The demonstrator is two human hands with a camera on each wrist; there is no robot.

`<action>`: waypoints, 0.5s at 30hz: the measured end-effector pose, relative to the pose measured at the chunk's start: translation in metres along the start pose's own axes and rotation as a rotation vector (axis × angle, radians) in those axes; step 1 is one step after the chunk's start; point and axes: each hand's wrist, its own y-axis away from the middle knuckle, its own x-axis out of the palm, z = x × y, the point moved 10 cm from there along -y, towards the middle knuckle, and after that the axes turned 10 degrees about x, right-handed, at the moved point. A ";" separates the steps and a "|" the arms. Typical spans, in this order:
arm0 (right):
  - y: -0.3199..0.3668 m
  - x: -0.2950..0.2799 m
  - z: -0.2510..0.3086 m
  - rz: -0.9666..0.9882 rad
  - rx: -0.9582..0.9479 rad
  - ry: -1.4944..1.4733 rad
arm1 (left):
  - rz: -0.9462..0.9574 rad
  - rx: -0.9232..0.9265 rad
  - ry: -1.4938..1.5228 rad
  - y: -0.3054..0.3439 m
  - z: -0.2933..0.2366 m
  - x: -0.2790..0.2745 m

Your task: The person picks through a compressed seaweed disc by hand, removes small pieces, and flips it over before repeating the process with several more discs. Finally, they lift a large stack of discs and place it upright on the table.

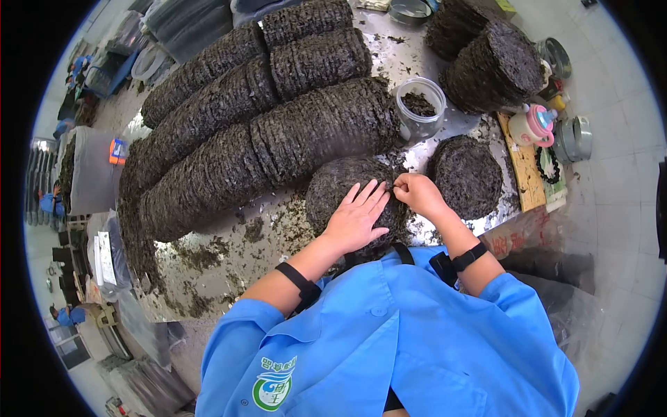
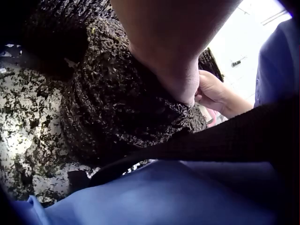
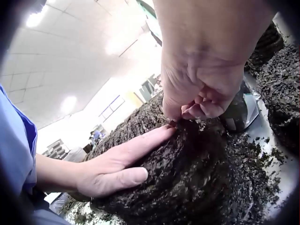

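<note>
While the left hand [image 1: 358, 219] lies flat on the round dried-seaweed cake [image 1: 333, 184] at the near edge of the shiny worktop [image 1: 229, 257] in the head view, grip spread, the right hand [image 1: 417, 192] sits at the cake's rim just beside it. Left wrist cam mostly shows the cake's crumbly side under the palm. Right wrist cam is clearest: thumb and fingertips [image 3: 208, 110] pinching a bit of seaweed at the top edge.

Walled behind by long rolls of dark dried-seaweed discs [image 1: 278, 132]; crowded right by round seaweed pile [image 1: 467, 175] and clear plastic jar [image 1: 420, 108]; open over shiny littered table [image 1: 208, 285] front-left.
</note>
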 end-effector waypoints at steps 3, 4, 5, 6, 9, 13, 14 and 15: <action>-0.006 0.015 -0.016 0.074 -0.020 -0.221 | 0.034 -0.048 -0.022 -0.003 0.001 0.007; -0.007 0.014 -0.016 0.073 -0.021 -0.219 | -0.006 -0.057 0.014 -0.002 0.003 0.003; -0.008 0.017 -0.021 0.110 0.041 -0.257 | -0.046 -0.068 0.050 0.000 0.006 0.000; -0.008 0.021 -0.024 0.150 0.105 -0.296 | -0.044 -0.073 0.051 0.002 0.008 0.001; -0.002 0.007 0.002 -0.027 -0.112 0.016 | -0.120 0.059 -0.062 0.007 -0.008 -0.006; 0.000 0.016 -0.017 0.185 -0.030 -0.381 | -0.067 -0.030 -0.005 0.003 -0.001 -0.001; 0.000 0.011 -0.018 0.177 -0.033 -0.375 | -0.076 -0.025 -0.008 0.002 -0.001 -0.002; 0.000 0.005 -0.024 0.177 0.010 -0.497 | -0.081 -0.022 0.007 0.002 0.000 -0.002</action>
